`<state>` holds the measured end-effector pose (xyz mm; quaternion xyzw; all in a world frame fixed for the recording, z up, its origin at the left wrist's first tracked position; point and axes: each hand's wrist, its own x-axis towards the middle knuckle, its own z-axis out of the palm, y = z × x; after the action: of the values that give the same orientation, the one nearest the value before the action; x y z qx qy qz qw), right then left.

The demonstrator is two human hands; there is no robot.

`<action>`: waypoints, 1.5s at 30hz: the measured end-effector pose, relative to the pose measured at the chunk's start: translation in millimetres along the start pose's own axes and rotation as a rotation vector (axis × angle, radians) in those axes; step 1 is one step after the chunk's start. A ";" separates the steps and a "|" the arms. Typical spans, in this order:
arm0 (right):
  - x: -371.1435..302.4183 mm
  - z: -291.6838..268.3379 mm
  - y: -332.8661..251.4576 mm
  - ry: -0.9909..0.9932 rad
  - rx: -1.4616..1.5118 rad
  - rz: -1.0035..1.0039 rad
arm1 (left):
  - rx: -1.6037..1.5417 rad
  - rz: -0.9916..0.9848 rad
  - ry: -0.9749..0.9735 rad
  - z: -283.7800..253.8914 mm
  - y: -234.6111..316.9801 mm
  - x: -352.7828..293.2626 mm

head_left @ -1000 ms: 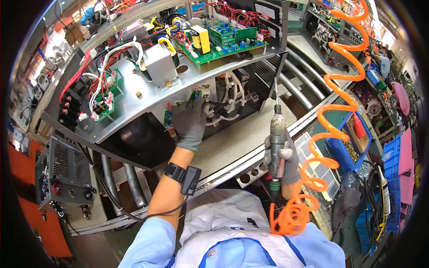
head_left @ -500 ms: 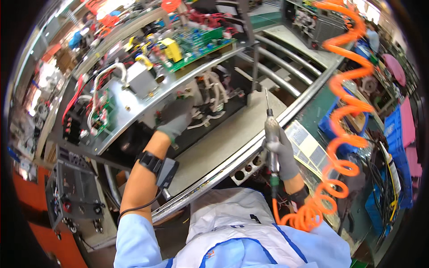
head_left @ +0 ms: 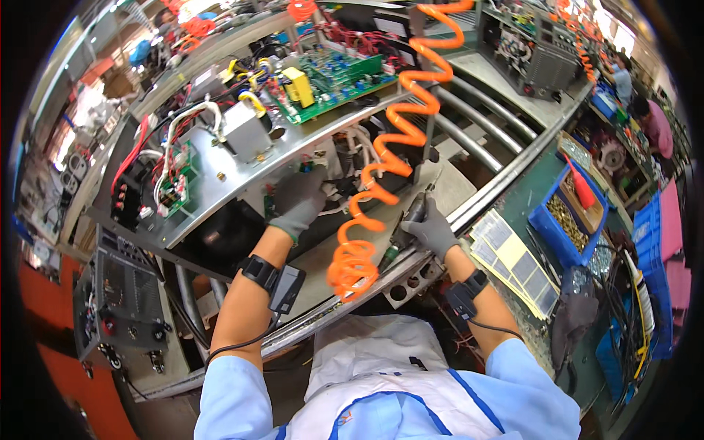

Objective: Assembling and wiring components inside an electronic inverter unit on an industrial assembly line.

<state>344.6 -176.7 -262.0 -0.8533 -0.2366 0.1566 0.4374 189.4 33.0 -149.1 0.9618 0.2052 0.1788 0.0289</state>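
Note:
My right hand [head_left: 434, 229], in a grey glove, is closed round a pneumatic screwdriver [head_left: 415, 214]. The tool lies slanted, its thin bit pointing up and to the right, its green end low near the rail. An orange coiled hose [head_left: 400, 139] hangs down in front of it. My left hand [head_left: 299, 204], also gloved, reaches into the open lower bay of a metal chassis [head_left: 202, 194], beside white cables and connectors [head_left: 359, 143]. Its fingers are smeared and turned away, so I cannot see whether they hold anything. A green circuit board [head_left: 337, 92] sits on the chassis's upper shelf.
Metal rollers [head_left: 477, 117] run behind the chassis. On the green bench at right are a printed sheet [head_left: 513, 264] and a blue bin [head_left: 565, 242] of small brass-coloured parts, with a red-handled tool [head_left: 581, 183] across it. A dark-grey boxed unit [head_left: 128, 293] stands at left.
My right hand has moved left and forward with the screwdriver, tilting it from upright. The orange hose has swung left across the chassis. My left hand has shifted slightly right.

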 end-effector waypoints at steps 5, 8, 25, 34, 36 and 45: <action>-11.4 -16.6 -85.5 -0.091 -0.144 -0.313 | -0.118 0.030 0.152 5.5 -6.8 -12.4; 8.2 11.8 -97.0 -0.123 0.062 -0.480 | -0.170 0.031 0.172 12.6 -5.9 -12.7; 16.5 33.3 -140.2 0.294 -0.489 -0.860 | -0.168 -0.091 0.233 19.0 7.5 -14.1; 24.6 25.5 -95.6 0.178 -0.671 -0.882 | 0.031 0.016 0.274 23.6 9.7 -8.0; 26.2 27.1 -86.2 0.167 -0.639 -0.887 | 0.020 0.032 0.284 29.8 12.2 -1.2; 7.8 40.1 -79.1 0.274 -0.346 -0.870 | -0.074 0.038 0.319 42.5 20.3 14.6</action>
<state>311.1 -105.6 -220.3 -0.7482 -0.5343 -0.1963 0.3410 224.8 21.1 -181.4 0.9232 0.1821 0.3373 0.0278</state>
